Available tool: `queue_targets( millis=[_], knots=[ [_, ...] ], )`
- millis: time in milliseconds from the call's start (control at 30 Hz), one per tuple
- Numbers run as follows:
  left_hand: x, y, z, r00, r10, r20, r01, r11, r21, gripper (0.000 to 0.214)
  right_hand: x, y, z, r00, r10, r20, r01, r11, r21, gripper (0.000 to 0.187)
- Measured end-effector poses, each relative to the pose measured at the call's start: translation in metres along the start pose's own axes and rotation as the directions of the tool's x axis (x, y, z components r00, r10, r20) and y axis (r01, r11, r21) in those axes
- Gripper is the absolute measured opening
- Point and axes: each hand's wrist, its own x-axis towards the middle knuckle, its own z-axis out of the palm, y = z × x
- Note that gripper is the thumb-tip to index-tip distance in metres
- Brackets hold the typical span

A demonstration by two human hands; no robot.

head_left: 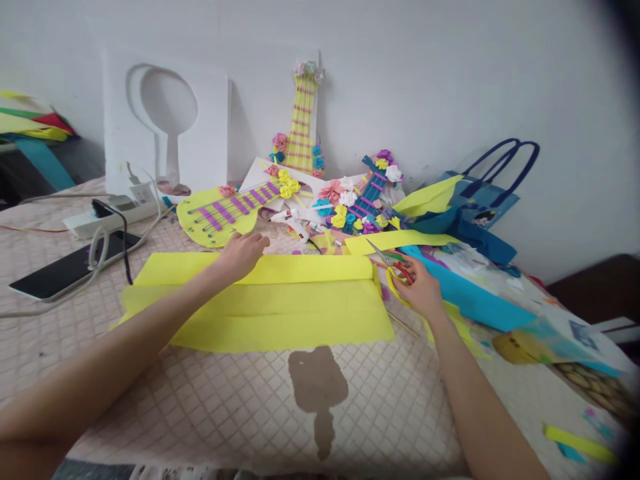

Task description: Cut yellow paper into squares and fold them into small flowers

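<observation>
My right hand (423, 287) grips a pair of scissors (397, 267) by red and yellow handles, the metal tips pointing up and left. A wide sheet of yellow crepe paper (280, 320) lies across the table, its far part folded into a thicker band. Above the left part of that band is my left hand (246, 253), fingers curled; their tips and anything in them are hidden. Just beyond it lies a yellow paper-covered guitar shape (220, 220) with purple stripes and strings. Near the scissors is a yellow paper strip (400, 240).
White glue gun (293, 220), flower-covered blue guitar (370, 190) and upright yellow guitar (303, 127) stand or lie behind. A power strip (113, 217), cables and phone (75, 265) occupy the left. Blue paper (475, 293) and a blue bag (485, 200) are at right. A white cutout board (117, 127) leans on the wall.
</observation>
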Motion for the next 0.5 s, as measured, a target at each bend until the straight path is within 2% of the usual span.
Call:
queue_targets(
  millis=[100,167,267,333,433,500],
  knots=[
    [-0.013,0.012,-0.009,0.997,0.041,-0.065,-0.039,0.999,0.029,0.026,-0.001,0.003,0.001,1.000,0.008,0.027,-0.007,0.999,-0.041,0.058],
    [-0.030,0.025,-0.016,0.990,0.124,-0.065,-0.129,0.989,-0.067,0.027,-0.001,0.006,0.003,0.999,-0.007,0.051,0.010,0.998,-0.065,0.056],
    [-0.064,0.043,-0.018,0.961,0.277,-0.016,-0.271,0.922,-0.278,0.030,-0.001,0.010,0.006,0.997,-0.034,0.076,0.040,0.996,-0.077,0.053],
    [-0.088,0.050,-0.014,0.941,0.337,0.027,-0.305,0.882,-0.360,0.037,-0.001,0.013,0.008,0.995,-0.060,0.076,0.067,0.994,-0.083,0.052],
    [-0.118,0.051,-0.004,0.940,0.339,0.047,-0.299,0.881,-0.368,0.040,-0.001,0.018,0.012,0.992,-0.113,0.060,0.120,0.986,-0.118,0.049],
    [-0.132,0.050,0.000,0.948,0.317,0.022,-0.289,0.890,-0.353,0.039,0.000,0.021,0.013,0.988,-0.146,0.051,0.152,0.977,-0.148,0.048]
  ],
)
